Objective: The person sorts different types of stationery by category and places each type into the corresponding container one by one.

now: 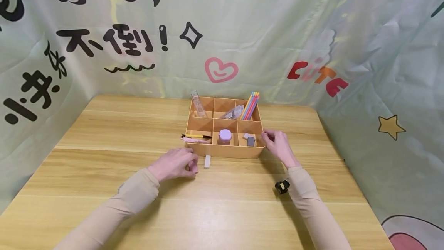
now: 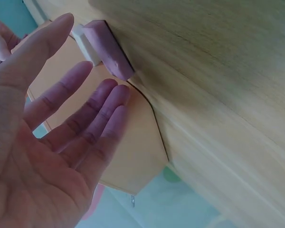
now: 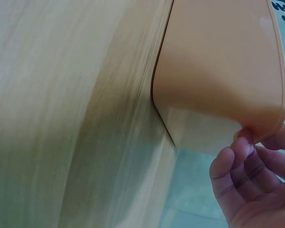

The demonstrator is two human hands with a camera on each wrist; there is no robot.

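Note:
An orange-tan compartment organizer (image 1: 225,151) stands on the table. My right hand (image 1: 279,146) pinches its right front edge, thumb at the rim and fingertips against the side wall in the right wrist view. In front of the organizer, my left hand (image 1: 173,163) hovers with loosely bent fingers, thumb spread apart. Just beyond its fingertips, in the left wrist view, a pink eraser-like block (image 2: 108,50) stands on the table, apart from the hand. Beside that block, a small white block (image 1: 207,162) lies close to the organizer's front wall.
The compartments hold a yellow-and-black pen (image 1: 195,136), a purple-lidded jar (image 1: 224,136), a grey block (image 1: 251,141), a clear ruler-like strip (image 1: 198,104), a clear-cased item (image 1: 234,112) and several coloured pencils (image 1: 250,107). A printed cloth (image 1: 263,41) hangs behind the table (image 1: 222,211).

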